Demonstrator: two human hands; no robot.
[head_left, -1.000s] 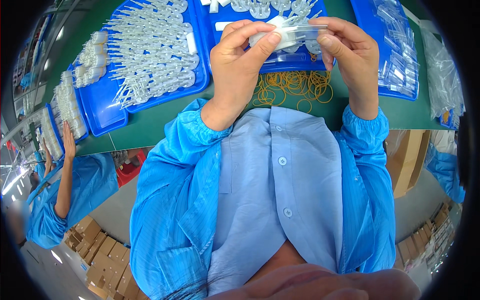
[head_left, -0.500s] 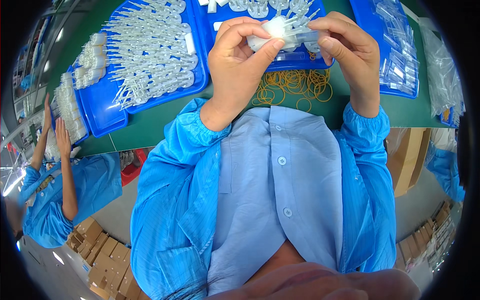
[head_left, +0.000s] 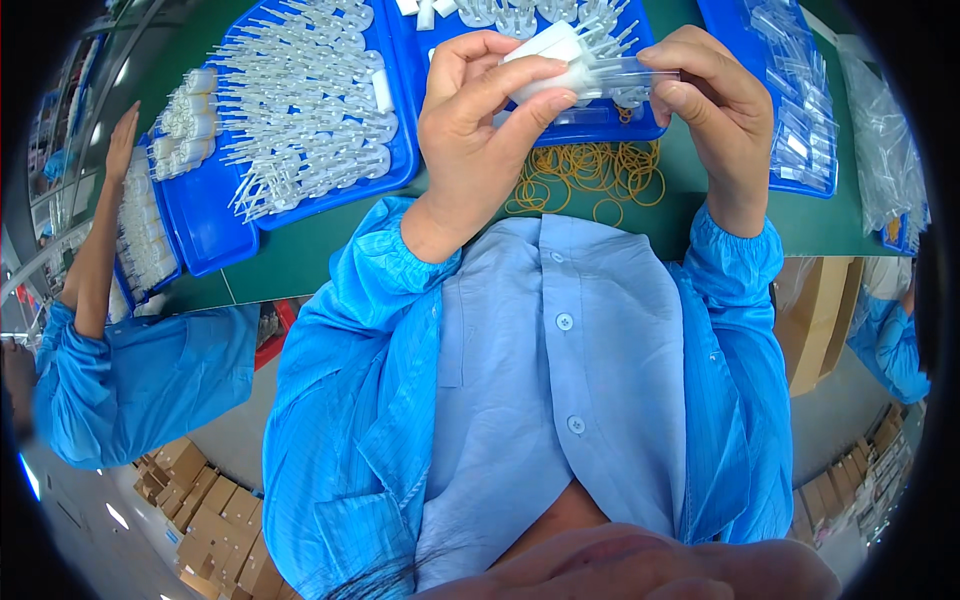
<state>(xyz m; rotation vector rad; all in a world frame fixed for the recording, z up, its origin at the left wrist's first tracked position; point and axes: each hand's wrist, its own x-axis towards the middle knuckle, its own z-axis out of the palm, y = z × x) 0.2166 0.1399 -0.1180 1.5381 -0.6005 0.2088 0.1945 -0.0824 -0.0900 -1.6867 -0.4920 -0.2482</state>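
Above the near edge of a blue tray (head_left: 652,128), my left hand (head_left: 470,130) is closed around a bundle of white plastic pieces (head_left: 550,62). Thin whitish stems fan out from the bundle toward the right. My right hand (head_left: 730,115) pinches the right end of a clear plastic sleeve (head_left: 630,76) between thumb and fingers. The sleeve's left end meets the stems; whether it is slipped over any of them I cannot tell. Below both hands, tan rubber bands (head_left: 585,172) lie in a loose heap along the tray's front edge.
A blue tray on the left holds many stemmed white pieces (head_left: 310,110), with bundled ones (head_left: 185,125) farther left. Clear sleeves (head_left: 800,110) fill a blue tray at right, beside a plastic bag (head_left: 885,150). A co-worker's arm (head_left: 95,240) reaches in at the left.
My right hand has moved slightly right and the clear sleeve now shows plainly between my hands. The bundle has tilted in my left hand. The co-worker at left has shifted their arms.
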